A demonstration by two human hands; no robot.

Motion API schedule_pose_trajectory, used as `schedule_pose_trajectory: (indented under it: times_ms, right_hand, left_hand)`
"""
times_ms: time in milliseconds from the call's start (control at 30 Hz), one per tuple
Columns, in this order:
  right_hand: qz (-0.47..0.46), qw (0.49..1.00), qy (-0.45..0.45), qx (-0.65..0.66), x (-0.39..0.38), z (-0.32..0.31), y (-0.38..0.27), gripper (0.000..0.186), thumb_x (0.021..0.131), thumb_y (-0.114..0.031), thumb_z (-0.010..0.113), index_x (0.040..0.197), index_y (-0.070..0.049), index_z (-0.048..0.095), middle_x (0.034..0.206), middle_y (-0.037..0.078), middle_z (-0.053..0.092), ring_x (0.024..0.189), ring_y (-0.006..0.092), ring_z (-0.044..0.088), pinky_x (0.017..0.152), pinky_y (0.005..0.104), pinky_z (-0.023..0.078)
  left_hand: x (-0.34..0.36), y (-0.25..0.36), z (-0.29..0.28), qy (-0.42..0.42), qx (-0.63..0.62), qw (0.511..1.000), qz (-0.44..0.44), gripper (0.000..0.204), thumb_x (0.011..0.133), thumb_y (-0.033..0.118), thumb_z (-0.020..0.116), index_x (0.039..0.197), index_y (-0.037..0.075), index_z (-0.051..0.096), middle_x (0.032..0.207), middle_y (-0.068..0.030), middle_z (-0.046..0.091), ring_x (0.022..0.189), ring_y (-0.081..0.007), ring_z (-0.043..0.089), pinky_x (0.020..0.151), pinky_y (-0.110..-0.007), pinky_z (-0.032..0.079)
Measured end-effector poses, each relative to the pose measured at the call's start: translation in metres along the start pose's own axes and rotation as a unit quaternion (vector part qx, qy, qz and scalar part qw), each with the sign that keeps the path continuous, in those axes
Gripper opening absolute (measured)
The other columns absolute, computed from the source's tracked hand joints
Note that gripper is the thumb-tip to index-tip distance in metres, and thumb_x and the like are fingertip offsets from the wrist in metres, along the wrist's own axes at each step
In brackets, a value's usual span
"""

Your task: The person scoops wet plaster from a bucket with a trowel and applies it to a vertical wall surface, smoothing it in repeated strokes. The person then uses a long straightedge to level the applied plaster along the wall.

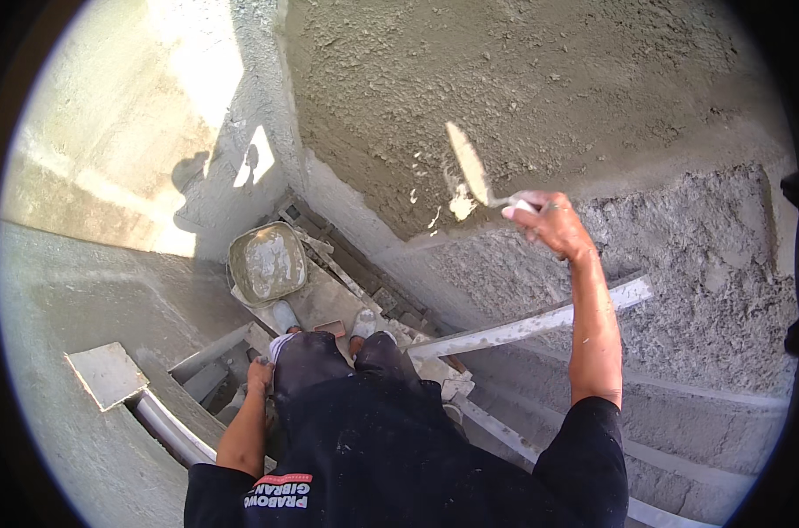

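My right hand is closed round the pale handle of a trowel, arm stretched out to the right. The blade points up and away, close against the rough, wet-looking mortar wall. A pale wet dab of mortar shows beside the blade, with splashes left of it. Down at my left thigh is my left hand; its fingers are mostly turned from view, so I cannot make out whether they hold anything. Ahead of my feet stands a rounded square tub with grey wet mortar in it.
I stand on a narrow, cluttered board platform. A small reddish block lies between my feet. A long pale straight bar slants across at the right. To the left a square board rests near a ledge. A smoother wall rises at left.
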State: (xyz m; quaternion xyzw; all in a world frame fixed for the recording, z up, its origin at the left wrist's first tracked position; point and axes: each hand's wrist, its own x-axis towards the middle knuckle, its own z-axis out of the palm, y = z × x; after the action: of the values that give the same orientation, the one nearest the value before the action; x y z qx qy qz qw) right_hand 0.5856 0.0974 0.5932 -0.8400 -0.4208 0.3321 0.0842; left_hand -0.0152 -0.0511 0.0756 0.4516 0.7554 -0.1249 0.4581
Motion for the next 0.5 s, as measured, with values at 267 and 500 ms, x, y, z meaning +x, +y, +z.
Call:
schedule_pose_trajectory:
  times_ms: [267, 500]
  right_hand:
    - [-0.151, 0.922, 0.33, 0.133, -0.101, -0.087, 0.071, 0.023, 0.092, -0.023, 0.076, 0.098, -0.001, 0.073, 0.069, -0.001, 0.058, 0.057, 0.0075, 0.052, 0.052, 0.0252, 0.039]
    - [-0.121, 0.989, 0.061, -0.064, 0.075, 0.085, 0.111, 0.044, 0.086, -0.037, 0.079, 0.116, -0.004, 0.074, 0.093, 0.014, 0.075, 0.08, 0.0271, 0.071, 0.079, 0.0392, 0.055]
  left_hand:
    - [-0.04, 0.019, 0.0, 0.018, -0.185, 0.982, -0.017, 0.049, 0.088, 0.021, 0.072, 0.129, -0.005, 0.063, 0.126, -0.0211, 0.07, 0.116, -0.0288, 0.067, 0.099, -0.037, 0.051]
    - [-0.056, -0.024, -0.003, 0.076, -0.228, 0.971, -0.005, 0.044, 0.091, 0.02, 0.071, 0.127, -0.004, 0.065, 0.124, -0.0183, 0.071, 0.118, -0.0274, 0.066, 0.1, -0.036, 0.05]
